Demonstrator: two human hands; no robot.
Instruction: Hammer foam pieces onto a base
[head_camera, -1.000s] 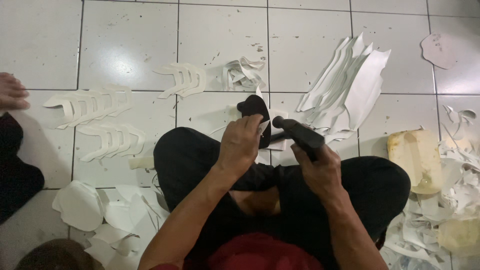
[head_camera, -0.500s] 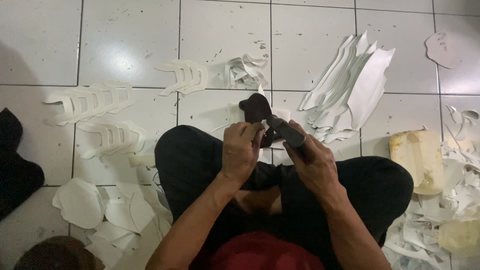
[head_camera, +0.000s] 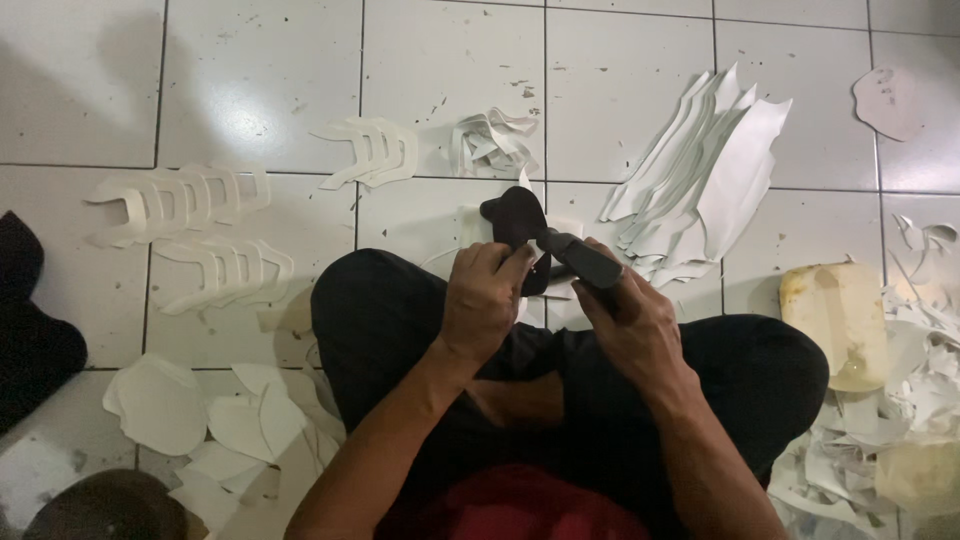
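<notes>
I see my left hand (head_camera: 485, 300) pinching the near edge of a dark cut piece (head_camera: 515, 220), while my right hand (head_camera: 630, 320) is wrapped shut around a dark-handled tool (head_camera: 580, 255) whose tip meets that piece. The piece sits above my knees, its long axis running away from me toward the floor tiles (head_camera: 450, 70). White cut pieces (head_camera: 710, 180) fan out to the right.

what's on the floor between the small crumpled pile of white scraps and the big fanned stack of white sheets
In the head view, only bare white floor tile, with a few tiny specks, lies between the crumpled scraps and the fanned sheets.
</notes>
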